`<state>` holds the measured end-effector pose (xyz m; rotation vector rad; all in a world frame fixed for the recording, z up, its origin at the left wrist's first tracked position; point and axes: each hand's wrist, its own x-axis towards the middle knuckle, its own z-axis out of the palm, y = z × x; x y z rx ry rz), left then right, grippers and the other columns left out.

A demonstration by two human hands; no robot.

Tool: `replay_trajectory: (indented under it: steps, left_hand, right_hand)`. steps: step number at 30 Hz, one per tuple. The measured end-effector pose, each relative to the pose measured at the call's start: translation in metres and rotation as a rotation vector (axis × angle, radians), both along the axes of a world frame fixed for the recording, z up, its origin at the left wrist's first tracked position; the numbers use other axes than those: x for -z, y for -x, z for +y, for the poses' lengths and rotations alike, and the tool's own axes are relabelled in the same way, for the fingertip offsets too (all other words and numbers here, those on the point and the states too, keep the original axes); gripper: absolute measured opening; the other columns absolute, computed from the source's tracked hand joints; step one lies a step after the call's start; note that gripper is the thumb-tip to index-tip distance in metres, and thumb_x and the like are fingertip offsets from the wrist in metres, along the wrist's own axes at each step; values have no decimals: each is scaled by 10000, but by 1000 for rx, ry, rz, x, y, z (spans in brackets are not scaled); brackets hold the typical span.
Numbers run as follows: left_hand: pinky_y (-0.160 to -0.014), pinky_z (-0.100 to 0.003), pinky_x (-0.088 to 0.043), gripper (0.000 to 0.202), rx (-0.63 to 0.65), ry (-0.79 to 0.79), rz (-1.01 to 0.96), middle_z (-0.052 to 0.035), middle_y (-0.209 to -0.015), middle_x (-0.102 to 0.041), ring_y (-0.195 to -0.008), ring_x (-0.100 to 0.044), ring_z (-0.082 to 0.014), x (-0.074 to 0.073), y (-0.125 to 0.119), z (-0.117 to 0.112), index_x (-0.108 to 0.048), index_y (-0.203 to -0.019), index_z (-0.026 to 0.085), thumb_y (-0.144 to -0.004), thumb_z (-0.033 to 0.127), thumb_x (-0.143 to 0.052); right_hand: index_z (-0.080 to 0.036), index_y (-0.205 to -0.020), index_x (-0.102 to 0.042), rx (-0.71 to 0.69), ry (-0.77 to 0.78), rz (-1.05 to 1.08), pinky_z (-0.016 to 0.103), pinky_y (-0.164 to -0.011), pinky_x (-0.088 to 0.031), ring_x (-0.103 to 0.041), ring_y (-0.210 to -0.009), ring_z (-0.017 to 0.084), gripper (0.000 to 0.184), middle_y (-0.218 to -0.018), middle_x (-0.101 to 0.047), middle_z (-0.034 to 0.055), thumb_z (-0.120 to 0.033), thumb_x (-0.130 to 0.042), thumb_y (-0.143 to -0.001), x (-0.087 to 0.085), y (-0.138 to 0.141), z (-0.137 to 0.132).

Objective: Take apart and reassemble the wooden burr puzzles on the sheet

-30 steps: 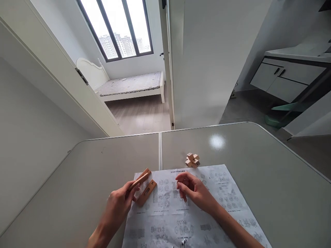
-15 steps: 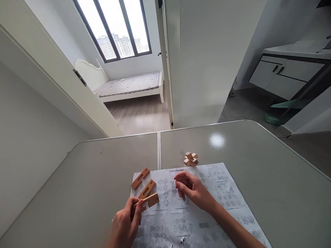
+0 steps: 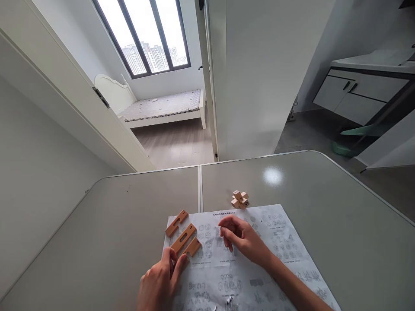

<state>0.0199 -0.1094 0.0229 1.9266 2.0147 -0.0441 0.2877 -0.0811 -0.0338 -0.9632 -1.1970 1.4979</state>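
My left hand [image 3: 158, 276] has thumb and index finger closed around the near end of a notched wooden puzzle piece [image 3: 193, 247], low over the printed sheet. The fingers hide that end. Right beside it lies a slotted wooden piece marked 2 [image 3: 183, 237]. Farther up at the left, another notched wooden piece [image 3: 177, 223] rests across the sheet's corner. My right hand [image 3: 241, 237] hovers or rests over the sheet's middle, fingers loosely curled and apart from the thumb, with nothing seen in them. The printed sheet [image 3: 233, 263] shows puzzle diagrams and small text.
An assembled wooden burr puzzle [image 3: 240, 200] stands just beyond the sheet's far edge. A seam strip [image 3: 199, 190] crosses the grey table [image 3: 129, 224]. Past the table are a door [image 3: 253, 86], a bed [image 3: 165, 106] and a cabinet [image 3: 350, 93].
My left hand has lowered the held puzzle piece onto the sheet beside the one marked 2, turning it parallel to that piece. My right hand has stayed still.
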Motion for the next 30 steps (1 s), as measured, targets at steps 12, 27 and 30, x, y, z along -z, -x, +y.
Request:
replay_trajectory:
  steps: [12,27,30]
  left_hand:
    - [-535,-256,-402,291,128,-249,-16,77,-559,-601,-478,-653,-206,14,3,-1,-440,-884,280,-985,550,-477]
    - [-518,-223,-379,339,302,-505,-120,56,-596,-569,-447,-494,-114,20,-1,22,-456,-766,248,-1027,461,-488]
    - [-514,-222,-367,317,404,-462,-221,55,-573,-551,-448,-489,-104,20,-22,24,-481,-748,239,-1030,384,-494]
  right_hand:
    - [-202,-1037,-637,4,10,12,284,-570,-518,-599,-599,137,382,-801,-647,5,-580,-664,-982,0,1,1]
    - [-196,-1035,-642,14,29,32,293,-568,-534,-608,-594,136,375,-813,-658,11,-567,-675,-982,-3,-1,1]
    - [-202,-1069,-627,37,42,98,288,-544,-541,-614,-597,140,370,-816,-652,8,-562,-664,-987,-4,-2,3]
